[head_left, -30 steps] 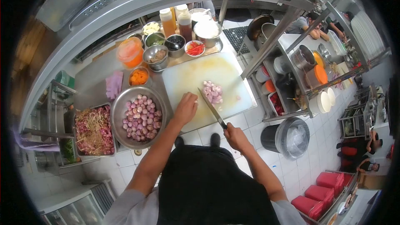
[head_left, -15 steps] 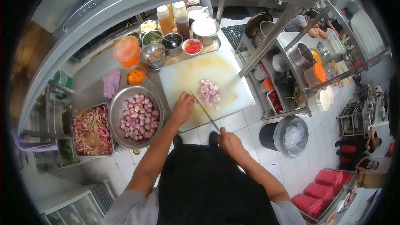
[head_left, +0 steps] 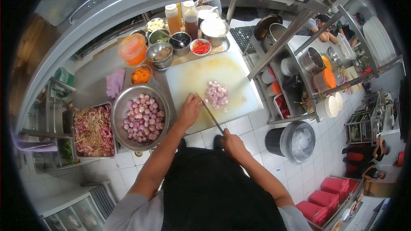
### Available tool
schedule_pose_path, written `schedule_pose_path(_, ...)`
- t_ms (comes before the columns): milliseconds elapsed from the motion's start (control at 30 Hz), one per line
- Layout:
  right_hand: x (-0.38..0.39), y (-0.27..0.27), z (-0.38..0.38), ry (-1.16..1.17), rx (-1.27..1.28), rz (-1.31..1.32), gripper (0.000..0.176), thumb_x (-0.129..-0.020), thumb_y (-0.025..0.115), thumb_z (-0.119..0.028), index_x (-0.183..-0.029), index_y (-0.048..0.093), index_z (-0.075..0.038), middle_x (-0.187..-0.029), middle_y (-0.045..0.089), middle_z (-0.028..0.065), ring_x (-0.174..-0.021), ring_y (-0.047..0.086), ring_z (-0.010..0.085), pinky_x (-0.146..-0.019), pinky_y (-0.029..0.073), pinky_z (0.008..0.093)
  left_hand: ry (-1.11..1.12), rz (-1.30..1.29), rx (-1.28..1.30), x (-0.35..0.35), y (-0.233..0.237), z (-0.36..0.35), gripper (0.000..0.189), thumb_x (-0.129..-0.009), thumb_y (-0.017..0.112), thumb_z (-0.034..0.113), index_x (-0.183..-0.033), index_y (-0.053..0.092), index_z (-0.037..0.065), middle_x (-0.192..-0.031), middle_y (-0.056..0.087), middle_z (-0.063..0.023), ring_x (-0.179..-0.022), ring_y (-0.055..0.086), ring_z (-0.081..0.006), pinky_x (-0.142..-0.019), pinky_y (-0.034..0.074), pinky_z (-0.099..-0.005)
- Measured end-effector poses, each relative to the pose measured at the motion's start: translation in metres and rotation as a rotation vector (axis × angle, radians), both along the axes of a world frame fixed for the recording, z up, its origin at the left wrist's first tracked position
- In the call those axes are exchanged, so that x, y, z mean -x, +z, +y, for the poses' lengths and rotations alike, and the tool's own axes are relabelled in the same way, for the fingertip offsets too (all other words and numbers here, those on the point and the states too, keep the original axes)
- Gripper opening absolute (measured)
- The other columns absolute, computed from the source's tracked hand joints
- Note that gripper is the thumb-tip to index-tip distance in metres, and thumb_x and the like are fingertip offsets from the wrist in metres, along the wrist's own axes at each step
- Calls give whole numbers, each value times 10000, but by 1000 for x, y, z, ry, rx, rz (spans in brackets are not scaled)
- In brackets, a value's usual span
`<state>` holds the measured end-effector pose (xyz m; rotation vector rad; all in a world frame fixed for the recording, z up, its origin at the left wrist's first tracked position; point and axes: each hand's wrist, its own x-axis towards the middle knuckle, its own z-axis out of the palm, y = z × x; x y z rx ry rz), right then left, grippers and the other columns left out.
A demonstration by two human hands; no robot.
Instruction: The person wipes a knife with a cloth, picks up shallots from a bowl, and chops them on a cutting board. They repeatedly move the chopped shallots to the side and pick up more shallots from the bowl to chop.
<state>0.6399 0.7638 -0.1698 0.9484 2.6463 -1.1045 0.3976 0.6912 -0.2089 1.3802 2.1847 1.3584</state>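
Observation:
My right hand is closed round the handle of a long kitchen knife, its blade slanting up and left over the white cutting board. Close to the blade's tip, my left hand rests on the board with its fingers curled together. Whatever those fingers pinch is hidden. Just right of the blade lies a heap of cut shallots, with a few loose bits around it. A large steel bowl full of whole peeled shallots stands left of my left forearm.
Left of the bowl sits a tray of shallot peelings. A purple glove and an orange tub lie beyond. Sauce bottles and small bowls line the board's far side. A lined bin stands right; people are farther off.
The whole view has shifted slightly. Both hands and the knife keep nearly the same places on the board, and the shallot heap looks much the same.

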Motion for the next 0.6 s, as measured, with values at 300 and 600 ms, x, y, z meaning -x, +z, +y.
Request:
schedule_pose_path(300,-4,1,-4,-18,-19,-36,204,-960,539,-173,-1051,465,-6,-769,648,314,-760,628,540,-702,491,624,-4,6,-12,2,0,-1,100,-954,532,26,-1012,602,-16,-1005,528,-182,-922,598,-395,-810,487,-463)
schedule_pose_path(600,-3,20,-5,-30,7,-82,211,-957,542,-176,-1054,469,-3,-776,647,322,-789,632,539,-721,487,630,0,-14,-28,1,0,-4,111,-949,536,13,-1033,603,-15,-1010,526,-184,-913,592,-385,-813,486,-443)
